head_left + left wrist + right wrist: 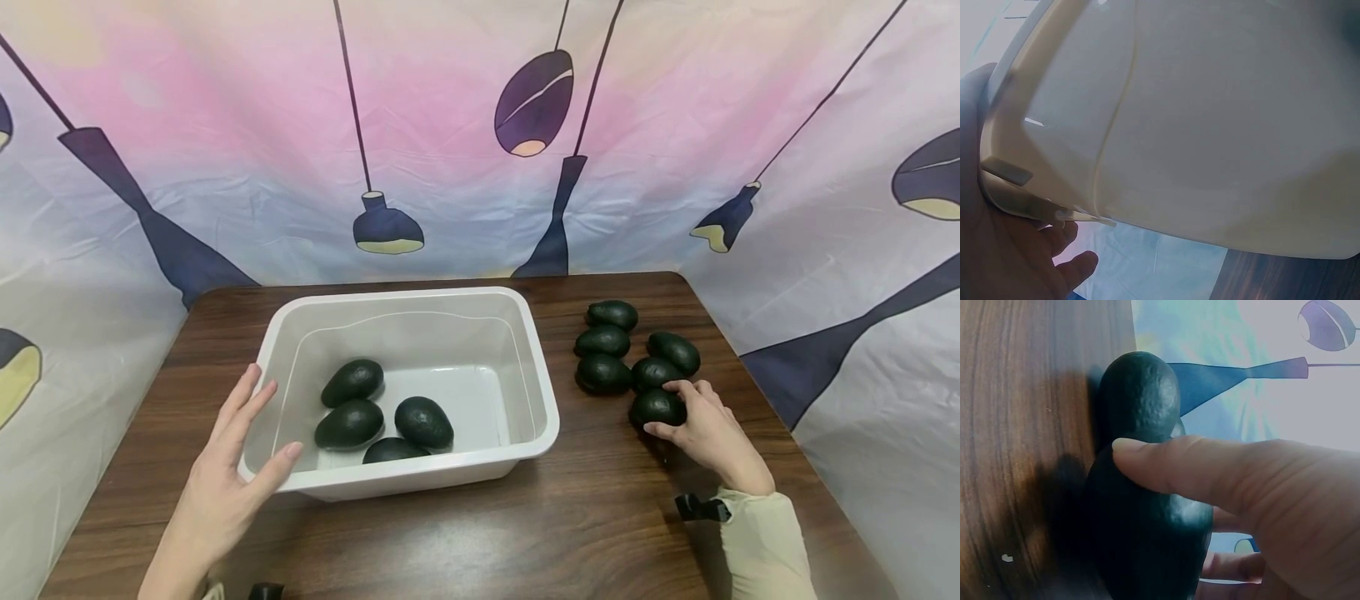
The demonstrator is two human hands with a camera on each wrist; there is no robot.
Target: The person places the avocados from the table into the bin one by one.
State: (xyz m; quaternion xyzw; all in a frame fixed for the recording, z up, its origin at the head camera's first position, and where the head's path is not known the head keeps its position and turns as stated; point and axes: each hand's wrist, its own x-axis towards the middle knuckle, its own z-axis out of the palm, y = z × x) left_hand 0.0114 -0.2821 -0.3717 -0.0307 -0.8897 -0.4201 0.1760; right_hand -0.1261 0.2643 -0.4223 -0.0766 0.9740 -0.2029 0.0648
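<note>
A white plastic bin [405, 294] stands on the dark wooden table [525, 533], holding several dark green avocados [352, 382]. My left hand [258, 425] rests open against the bin's front left corner, fingers straight along the outer wall and thumb on the rim. The left wrist view shows the bin's wall [1210, 125] close up with the hand [1016, 250] beside it. To the right of the bin lie several more avocados [603, 341]. My right hand [678, 417] grips the nearest avocado [651, 406], which still sits on the table. In the right wrist view the thumb [1210, 472] lies across that avocado [1141, 544].
A printed cloth backdrop [450, 125] closes in the table at the back and on both sides. Bare wood lies in front of the bin and between the bin and the avocado cluster. The table's right edge [757, 375] runs close to the cluster.
</note>
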